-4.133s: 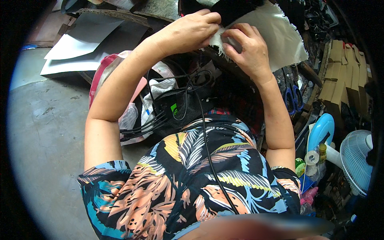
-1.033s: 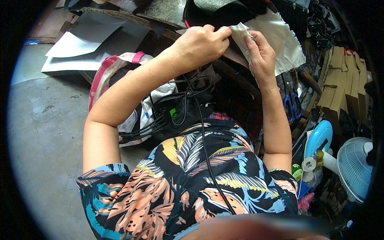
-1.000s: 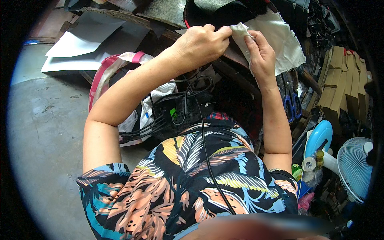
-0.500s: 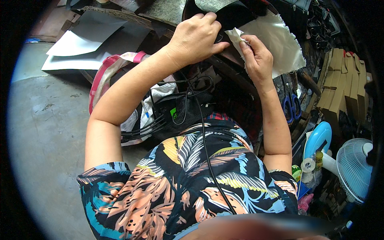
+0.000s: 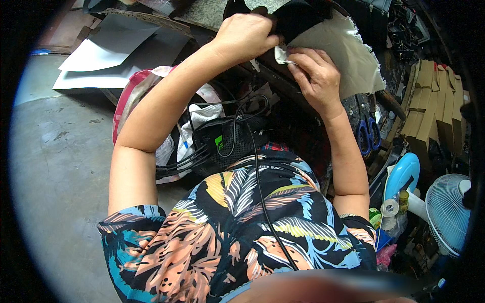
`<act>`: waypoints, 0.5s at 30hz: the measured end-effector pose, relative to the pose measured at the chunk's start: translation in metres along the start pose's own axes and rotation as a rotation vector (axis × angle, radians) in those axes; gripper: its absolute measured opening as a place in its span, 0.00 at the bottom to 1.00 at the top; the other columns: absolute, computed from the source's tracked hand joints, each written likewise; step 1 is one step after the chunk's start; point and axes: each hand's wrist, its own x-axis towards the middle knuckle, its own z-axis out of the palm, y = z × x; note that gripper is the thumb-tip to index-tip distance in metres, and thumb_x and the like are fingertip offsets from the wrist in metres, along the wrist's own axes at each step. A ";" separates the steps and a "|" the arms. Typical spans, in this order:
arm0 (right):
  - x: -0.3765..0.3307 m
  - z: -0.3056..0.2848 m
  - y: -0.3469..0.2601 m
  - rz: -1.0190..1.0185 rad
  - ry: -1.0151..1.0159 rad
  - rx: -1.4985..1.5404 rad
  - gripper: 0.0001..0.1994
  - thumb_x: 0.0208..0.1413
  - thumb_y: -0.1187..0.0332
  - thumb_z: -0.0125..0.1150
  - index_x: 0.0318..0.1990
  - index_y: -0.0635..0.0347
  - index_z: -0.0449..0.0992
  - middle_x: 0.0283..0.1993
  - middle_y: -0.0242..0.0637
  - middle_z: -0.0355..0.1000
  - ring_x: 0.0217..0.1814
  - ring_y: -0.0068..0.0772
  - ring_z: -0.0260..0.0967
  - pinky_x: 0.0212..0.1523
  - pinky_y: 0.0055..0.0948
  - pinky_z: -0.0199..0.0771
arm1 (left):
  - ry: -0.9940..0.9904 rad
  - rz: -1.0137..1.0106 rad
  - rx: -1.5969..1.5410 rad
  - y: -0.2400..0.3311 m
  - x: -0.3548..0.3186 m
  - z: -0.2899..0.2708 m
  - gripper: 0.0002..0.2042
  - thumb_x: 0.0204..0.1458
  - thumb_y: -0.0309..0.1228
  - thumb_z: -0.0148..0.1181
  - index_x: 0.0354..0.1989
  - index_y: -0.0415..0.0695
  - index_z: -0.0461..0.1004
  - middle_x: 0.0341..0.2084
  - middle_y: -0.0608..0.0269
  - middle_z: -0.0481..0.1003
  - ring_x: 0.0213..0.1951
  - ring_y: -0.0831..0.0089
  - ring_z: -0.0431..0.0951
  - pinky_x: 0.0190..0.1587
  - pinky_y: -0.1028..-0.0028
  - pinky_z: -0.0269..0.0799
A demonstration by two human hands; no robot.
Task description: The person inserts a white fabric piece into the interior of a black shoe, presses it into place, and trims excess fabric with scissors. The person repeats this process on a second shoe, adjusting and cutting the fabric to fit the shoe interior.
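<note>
Left hand [image 5: 246,36] clamped over the black piece [image 5: 298,20] at the bench's far edge; right hand [image 5: 316,76] pinched the frayed pale fabric [image 5: 348,55] just below it. Best done kept taut, corner peeled slowly, grip close to the seam. Blue-handled scissors [image 5: 368,136] lay near.

I see even, soft daylight with faint shadows; my fisheye view bends edges toward a black rim, and the bottom edge is blurred.
</note>
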 end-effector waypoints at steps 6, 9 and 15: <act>-0.002 -0.001 -0.003 -0.105 -0.041 -0.073 0.06 0.48 0.68 0.69 0.34 0.53 0.80 0.46 0.32 0.79 0.48 0.40 0.73 0.48 0.36 0.75 | 0.015 -0.024 -0.110 -0.010 0.011 0.015 0.12 0.54 0.40 0.60 0.40 0.46 0.81 0.29 0.49 0.80 0.36 0.50 0.82 0.41 0.55 0.78; -0.001 -0.002 -0.006 -0.111 -0.076 -0.084 0.08 0.47 0.67 0.69 0.36 0.52 0.80 0.46 0.30 0.79 0.48 0.41 0.72 0.50 0.37 0.74 | 0.029 -0.010 -0.097 -0.012 0.014 0.025 0.11 0.55 0.37 0.59 0.41 0.46 0.80 0.29 0.49 0.80 0.35 0.52 0.82 0.41 0.57 0.78; 0.003 -0.012 -0.001 0.049 -0.183 0.131 0.12 0.55 0.61 0.64 0.45 0.54 0.80 0.45 0.37 0.78 0.46 0.41 0.72 0.50 0.36 0.73 | -0.049 0.241 -0.339 -0.018 0.014 0.009 0.13 0.56 0.27 0.57 0.50 0.51 0.75 0.38 0.54 0.80 0.40 0.56 0.82 0.42 0.61 0.77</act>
